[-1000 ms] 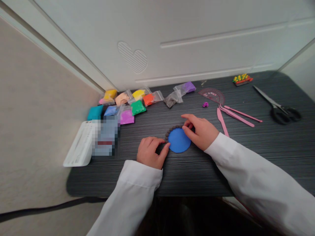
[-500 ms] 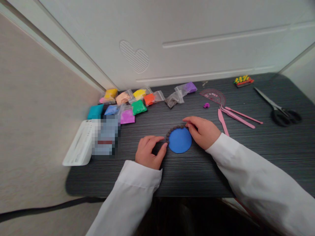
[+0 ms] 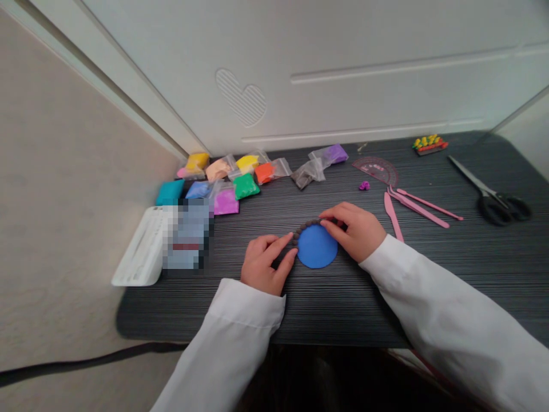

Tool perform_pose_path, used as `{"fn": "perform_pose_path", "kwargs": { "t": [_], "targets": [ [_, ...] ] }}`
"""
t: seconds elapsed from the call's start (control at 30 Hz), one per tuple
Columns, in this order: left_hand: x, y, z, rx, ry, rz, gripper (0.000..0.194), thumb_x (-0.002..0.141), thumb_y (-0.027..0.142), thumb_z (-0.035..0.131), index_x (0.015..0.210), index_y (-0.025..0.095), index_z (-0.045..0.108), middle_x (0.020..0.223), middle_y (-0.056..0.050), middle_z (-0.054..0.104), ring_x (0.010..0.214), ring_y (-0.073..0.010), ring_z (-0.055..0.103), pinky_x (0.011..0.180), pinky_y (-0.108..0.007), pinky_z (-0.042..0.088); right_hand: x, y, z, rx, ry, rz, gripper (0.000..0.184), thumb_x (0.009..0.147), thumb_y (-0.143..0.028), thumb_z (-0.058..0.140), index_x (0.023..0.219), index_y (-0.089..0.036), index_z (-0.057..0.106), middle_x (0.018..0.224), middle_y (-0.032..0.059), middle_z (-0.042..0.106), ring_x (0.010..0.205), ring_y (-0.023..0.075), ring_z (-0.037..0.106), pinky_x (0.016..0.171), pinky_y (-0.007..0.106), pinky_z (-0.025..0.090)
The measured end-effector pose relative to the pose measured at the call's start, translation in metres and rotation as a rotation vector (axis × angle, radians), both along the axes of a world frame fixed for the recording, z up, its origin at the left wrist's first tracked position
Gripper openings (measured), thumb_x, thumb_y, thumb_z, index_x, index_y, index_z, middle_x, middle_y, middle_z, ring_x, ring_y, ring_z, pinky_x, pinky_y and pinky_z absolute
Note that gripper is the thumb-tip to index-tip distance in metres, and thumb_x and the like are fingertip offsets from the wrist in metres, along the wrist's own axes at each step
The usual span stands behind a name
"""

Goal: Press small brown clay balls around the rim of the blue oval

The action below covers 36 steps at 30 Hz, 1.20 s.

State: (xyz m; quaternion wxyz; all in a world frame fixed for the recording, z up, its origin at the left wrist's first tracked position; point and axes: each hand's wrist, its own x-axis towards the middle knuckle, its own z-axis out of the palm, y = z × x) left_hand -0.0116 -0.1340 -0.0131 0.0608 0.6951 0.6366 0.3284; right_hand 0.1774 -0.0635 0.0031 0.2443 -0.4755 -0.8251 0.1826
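A flat blue clay disc (image 3: 317, 247) lies on the dark table. Along its upper-left rim curves a row of small dark grey-brown clay balls (image 3: 303, 226). At the lower-left end of the row is my left hand (image 3: 265, 264), its thumb and index finger apart and their tips against the last balls and the disc's edge. My right hand (image 3: 352, 228) pinches the row's upper end between thumb and index finger; its fingertips partly cover the balls there. The right side of the disc's rim shows no balls.
Bags of coloured clay, one green (image 3: 246, 186), lie at the back left beside a white tray (image 3: 139, 252). To the right are a protractor (image 3: 377, 169), a purple clay lump (image 3: 364, 185), pink tools (image 3: 422, 209), scissors (image 3: 493, 194) and a small yellow-and-red model (image 3: 430, 144).
My right fingertips have closed in on the upper end of the ball row. My left index finger has shifted slightly up along the row. The whole view has moved a little.
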Motion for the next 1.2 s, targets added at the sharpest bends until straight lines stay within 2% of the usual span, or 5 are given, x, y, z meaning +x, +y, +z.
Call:
{"fn": "perform_pose_path", "kwargs": {
  "t": [0.33,0.97,1.1,1.2],
  "targets": [
    [-0.003,0.003,-0.003,-0.016,0.068,-0.081,0.029,0.074,0.031,0.052,0.101,0.023,0.06,0.085,-0.005,0.057,0.081,-0.0173,0.049,0.074,-0.032,0.04,-0.001,0.001,-0.001,-0.025,0.001,0.0,0.019,0.079,-0.028,0.047,0.089,-0.024,0.062,0.086,0.0012,0.059,0.083,0.0151,0.054,0.074,0.029,0.04],
    [-0.002,0.004,-0.006,-0.015,0.028,-0.06,0.029,0.075,0.033,0.049,0.1,0.023,0.06,0.086,-0.006,0.056,0.081,-0.0184,0.048,0.074,-0.034,0.041,-0.002,0.001,0.0,-0.062,0.03,0.001,0.017,0.078,-0.026,0.048,0.087,-0.022,0.061,0.085,0.0027,0.06,0.081,0.0145,0.054,0.072,0.029,0.04],
    [-0.004,0.006,0.002,-0.119,-0.043,-0.018,0.035,0.076,0.035,0.047,0.107,0.02,0.055,0.091,-0.006,0.056,0.086,-0.0188,0.05,0.078,-0.034,0.042,-0.004,0.001,-0.003,-0.042,0.062,-0.047,0.02,0.077,-0.029,0.048,0.092,-0.022,0.06,0.082,0.0028,0.059,0.075,0.0144,0.054,0.069,0.028,0.041],
    [-0.007,0.024,0.015,-0.199,-0.072,0.016,0.037,0.079,0.036,0.041,0.109,0.017,0.052,0.094,-0.007,0.057,0.086,-0.0173,0.052,0.077,-0.031,0.043,-0.005,0.003,-0.006,-0.001,0.102,-0.083,0.021,0.079,-0.028,0.044,0.092,-0.019,0.058,0.078,0.003,0.058,0.069,0.0138,0.053,0.065,0.026,0.042]
  ]
}}
